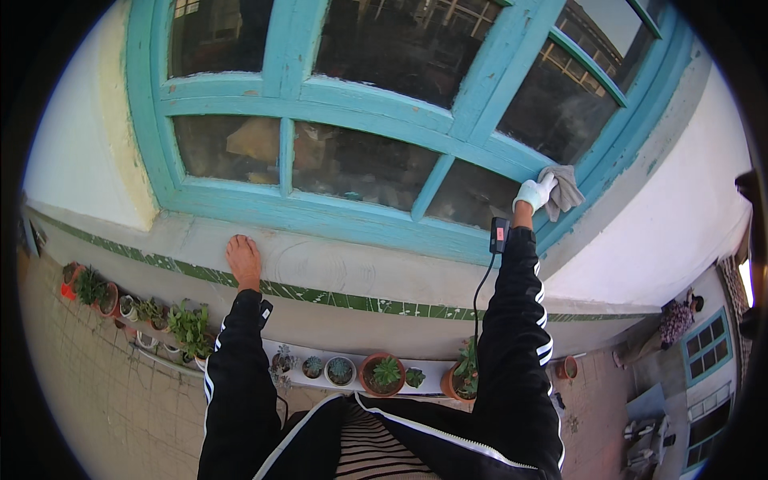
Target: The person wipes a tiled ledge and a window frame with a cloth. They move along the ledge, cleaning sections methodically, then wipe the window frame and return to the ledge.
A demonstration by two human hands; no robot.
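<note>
Wearing a white work glove, my right hand [536, 193] grips a grey cloth [563, 192]. It presses the cloth against the lower right corner of a turquoise wooden window frame [372, 216], whose paint is chipped in places. Dark glass panes [366, 165] sit between the bars, with smudges and reflections on them. My bare left hand [243, 259] rests flat on the grey concrete windowsill [324, 261], near its left end, holding nothing. Faint curved streaks mark the sill to the right of that hand.
Below the sill runs a green painted band [360, 300]. Several potted succulents [340, 371] stand on a white ledge [432, 367] right before my body. More potted plants [189, 324] line the left. At far right, another person [678, 324] is near a second window [708, 348].
</note>
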